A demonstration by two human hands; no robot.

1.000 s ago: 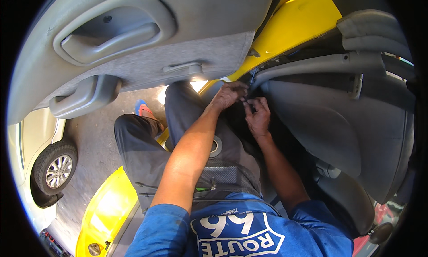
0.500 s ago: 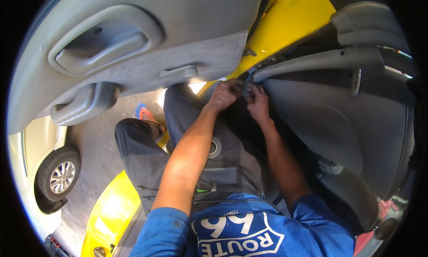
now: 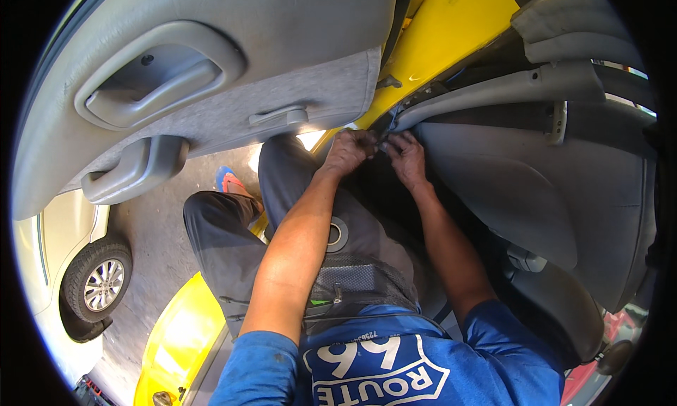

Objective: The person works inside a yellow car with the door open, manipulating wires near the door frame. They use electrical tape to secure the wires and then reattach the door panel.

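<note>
My left hand [image 3: 347, 152] and my right hand [image 3: 407, 159] come together in front of me, fingertips almost touching. Between them a thin bluish wire [image 3: 393, 117] runs down from the yellow door-frame edge to my fingers. Both hands are closed in a pinch at its lower end; the exact spot they grip is small and partly hidden by the fingers. Just right of the wire, the end of a long grey trim strip [image 3: 479, 99] reaches toward my hands.
An open grey door panel [image 3: 310, 25] with handles overhangs the upper left. Yellow bodywork [image 3: 451, 32] rises ahead, and a grey seat [image 3: 508, 173] stands at right. My legs [image 3: 226, 219] are bent at left. Another vehicle's wheel [image 3: 102, 283] is farther left.
Both hands have dropped slightly and stay close together at the wire. The view has shifted a little, so the door panel and trim appear slightly to the left.
</note>
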